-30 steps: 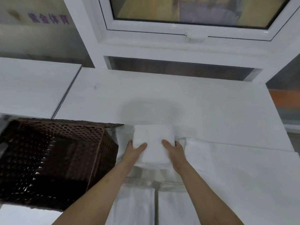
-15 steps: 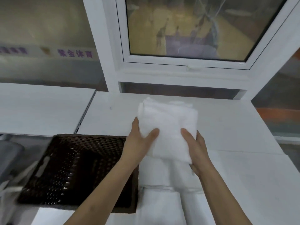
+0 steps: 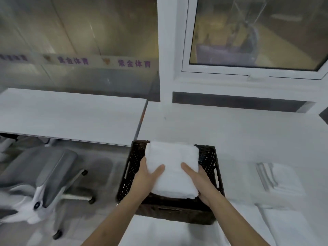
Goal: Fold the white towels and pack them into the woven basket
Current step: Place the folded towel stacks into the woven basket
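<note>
- The folded towel (image 3: 173, 167), lifted clear of the table (image 3: 239, 132) half a second ago, now sits over the woven basket (image 3: 208, 157).
- Left hand (image 3: 148, 176) and right hand (image 3: 198, 180) clamp its sides (thumbs on top).
- Likely next: lowering it in; more towels (image 3: 278, 176) wait.

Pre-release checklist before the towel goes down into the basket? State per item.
1. Folded towel held on both sides: ok, left hand and right hand each have a grip, thumbs on top.
2. Towel over the woven basket opening: ok.
3. Fold intact: ok, edges look square.
4. Space inside the basket: cannot tell, towel hides the interior.
5. Basket seated on the table: cannot tell, its left side may overhang.
</note>
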`<action>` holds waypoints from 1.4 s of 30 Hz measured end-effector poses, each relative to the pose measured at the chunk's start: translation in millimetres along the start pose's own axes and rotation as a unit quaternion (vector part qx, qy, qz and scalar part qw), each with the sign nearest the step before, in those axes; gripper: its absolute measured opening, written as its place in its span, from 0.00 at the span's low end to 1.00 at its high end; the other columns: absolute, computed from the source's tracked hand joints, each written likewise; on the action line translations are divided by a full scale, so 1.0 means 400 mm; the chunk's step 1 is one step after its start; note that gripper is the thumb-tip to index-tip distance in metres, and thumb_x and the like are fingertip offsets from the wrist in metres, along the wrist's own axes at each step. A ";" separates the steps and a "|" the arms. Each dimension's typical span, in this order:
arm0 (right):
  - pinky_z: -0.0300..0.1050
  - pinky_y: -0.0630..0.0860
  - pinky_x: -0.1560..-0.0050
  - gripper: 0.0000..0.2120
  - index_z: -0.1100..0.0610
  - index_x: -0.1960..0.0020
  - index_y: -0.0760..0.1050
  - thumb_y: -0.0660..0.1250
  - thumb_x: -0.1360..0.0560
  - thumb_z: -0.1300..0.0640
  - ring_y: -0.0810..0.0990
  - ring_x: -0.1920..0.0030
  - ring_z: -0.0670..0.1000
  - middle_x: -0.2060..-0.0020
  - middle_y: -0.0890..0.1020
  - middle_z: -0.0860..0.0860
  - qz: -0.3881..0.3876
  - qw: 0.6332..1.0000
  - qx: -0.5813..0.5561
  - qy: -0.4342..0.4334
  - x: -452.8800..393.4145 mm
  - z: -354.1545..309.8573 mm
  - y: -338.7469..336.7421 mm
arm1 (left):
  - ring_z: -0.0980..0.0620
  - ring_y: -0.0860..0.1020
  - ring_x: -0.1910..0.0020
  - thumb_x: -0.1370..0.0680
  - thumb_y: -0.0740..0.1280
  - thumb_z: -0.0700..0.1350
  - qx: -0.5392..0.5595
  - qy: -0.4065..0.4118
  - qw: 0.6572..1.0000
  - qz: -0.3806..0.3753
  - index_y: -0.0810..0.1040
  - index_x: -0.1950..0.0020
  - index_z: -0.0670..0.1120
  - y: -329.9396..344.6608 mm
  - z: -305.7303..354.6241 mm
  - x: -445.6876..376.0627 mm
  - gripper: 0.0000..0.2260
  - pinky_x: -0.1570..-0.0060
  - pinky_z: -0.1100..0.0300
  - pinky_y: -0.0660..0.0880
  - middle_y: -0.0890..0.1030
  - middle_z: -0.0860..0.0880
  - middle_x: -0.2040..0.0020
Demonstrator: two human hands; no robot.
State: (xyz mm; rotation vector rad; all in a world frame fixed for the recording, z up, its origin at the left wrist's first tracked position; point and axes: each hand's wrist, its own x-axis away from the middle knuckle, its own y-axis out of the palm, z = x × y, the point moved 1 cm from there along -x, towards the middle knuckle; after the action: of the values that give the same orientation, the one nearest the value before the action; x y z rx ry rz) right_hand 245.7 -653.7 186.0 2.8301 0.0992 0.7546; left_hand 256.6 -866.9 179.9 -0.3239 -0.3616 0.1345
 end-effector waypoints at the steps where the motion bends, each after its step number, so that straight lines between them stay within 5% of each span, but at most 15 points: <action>1: 0.50 0.81 0.41 0.23 0.54 0.33 0.76 0.76 0.25 0.48 0.85 0.43 0.51 0.44 0.87 0.51 -0.011 1.000 0.001 0.021 -0.014 0.012 0.015 | 0.56 0.79 0.43 0.29 0.72 0.67 -0.011 -0.011 1.000 0.002 0.64 0.27 0.58 -0.014 -0.019 -0.005 0.34 0.40 0.52 0.77 0.79 0.59 0.39; 9: 0.47 0.83 0.49 0.22 0.63 0.35 0.79 0.77 0.26 0.57 0.86 0.43 0.57 0.44 0.86 0.59 -0.034 0.986 -0.033 0.160 -0.183 0.114 0.057 | 0.42 0.76 0.35 0.30 0.62 0.75 -0.151 -0.083 0.985 -0.014 0.47 0.19 0.55 -0.028 -0.124 -0.114 0.48 0.35 0.46 0.74 0.72 0.45 0.29; 17: 0.50 0.84 0.52 0.19 0.64 0.36 0.79 0.77 0.25 0.60 0.86 0.46 0.59 0.45 0.86 0.61 -0.028 0.977 -0.041 0.206 -0.315 0.232 0.034 | 0.40 0.73 0.31 0.24 0.65 0.68 -0.193 -0.114 0.974 -0.013 0.44 0.18 0.51 0.021 -0.185 -0.161 0.45 0.34 0.51 0.70 0.69 0.41 0.26; 20: 0.53 0.83 0.45 0.19 0.65 0.37 0.79 0.77 0.26 0.60 0.86 0.45 0.60 0.46 0.86 0.61 -0.020 0.973 -0.042 0.227 -0.355 0.280 0.031 | 0.39 0.70 0.28 0.22 0.64 0.65 -0.227 -0.136 0.964 -0.026 0.44 0.18 0.47 0.024 -0.195 -0.176 0.44 0.30 0.51 0.66 0.66 0.39 0.24; 25: 0.51 0.84 0.52 0.21 0.66 0.37 0.79 0.78 0.27 0.61 0.87 0.49 0.60 0.48 0.87 0.61 0.019 0.976 -0.033 0.215 -0.398 0.348 0.048 | 0.37 0.72 0.31 0.17 0.61 0.57 -0.318 -0.121 0.939 -0.050 0.41 0.18 0.42 0.021 -0.188 -0.175 0.39 0.32 0.48 0.69 0.66 0.34 0.26; 30: 0.53 0.84 0.47 0.31 0.62 0.35 0.75 0.82 0.32 0.51 0.87 0.50 0.55 0.48 0.86 0.55 0.077 0.983 0.056 0.157 -0.409 0.365 0.074 | 0.40 0.68 0.27 0.16 0.59 0.51 -0.409 -0.059 0.909 -0.058 0.48 0.19 0.39 0.018 -0.169 -0.166 0.32 0.31 0.50 0.69 0.54 0.36 0.20; 32: 0.52 0.81 0.41 0.39 0.61 0.31 0.69 0.81 0.33 0.45 0.84 0.44 0.55 0.41 0.83 0.54 0.087 0.976 0.156 0.125 -0.399 0.343 0.084 | 0.42 0.60 0.21 0.15 0.58 0.49 -0.445 -0.011 0.893 -0.061 0.52 0.19 0.40 0.013 -0.156 -0.153 0.28 0.28 0.55 0.67 0.50 0.38 0.18; 34: 0.48 0.75 0.34 0.43 0.61 0.25 0.62 0.79 0.29 0.45 0.78 0.35 0.58 0.33 0.77 0.58 0.082 0.954 0.279 0.073 -0.385 0.314 0.087 | 0.45 0.51 0.18 0.15 0.57 0.45 -0.462 0.057 0.884 -0.045 0.62 0.22 0.41 0.002 -0.138 -0.139 0.21 0.27 0.59 0.63 0.55 0.39 0.19; 37: 0.49 0.65 0.26 0.47 0.59 0.20 0.55 0.77 0.27 0.46 0.67 0.26 0.58 0.25 0.66 0.59 0.059 0.906 0.414 -0.065 -0.351 0.273 0.085 | 0.44 0.67 0.26 0.22 0.65 0.35 -0.450 0.155 0.879 0.025 0.74 0.32 0.41 -0.029 -0.109 -0.118 0.18 0.35 0.54 0.74 0.70 0.42 0.28; 39: 0.52 0.62 0.23 0.42 0.55 0.19 0.57 0.71 0.24 0.40 0.64 0.24 0.57 0.24 0.64 0.57 0.010 0.822 0.540 -0.182 -0.336 0.267 0.078 | 0.42 0.73 0.32 0.29 0.68 0.30 -0.468 0.220 0.854 0.060 0.78 0.38 0.42 -0.054 -0.107 -0.117 0.20 0.39 0.50 0.78 0.77 0.43 0.35; 42: 0.57 0.45 0.19 0.33 0.44 0.18 0.53 0.53 0.19 0.34 0.48 0.17 0.56 0.17 0.53 0.52 -0.116 0.647 0.708 -0.258 -0.336 0.282 0.091 | 0.41 0.66 0.23 0.24 0.66 0.35 -0.505 0.213 0.832 0.079 0.71 0.26 0.41 -0.101 -0.120 -0.134 0.25 0.27 0.47 0.68 0.69 0.41 0.24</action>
State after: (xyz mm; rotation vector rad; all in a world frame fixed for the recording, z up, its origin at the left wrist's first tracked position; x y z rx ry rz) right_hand 185.6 -725.9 33.3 4.0362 1.5308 -0.6296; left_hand 227.6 -928.6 133.4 -1.4190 0.0785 0.0169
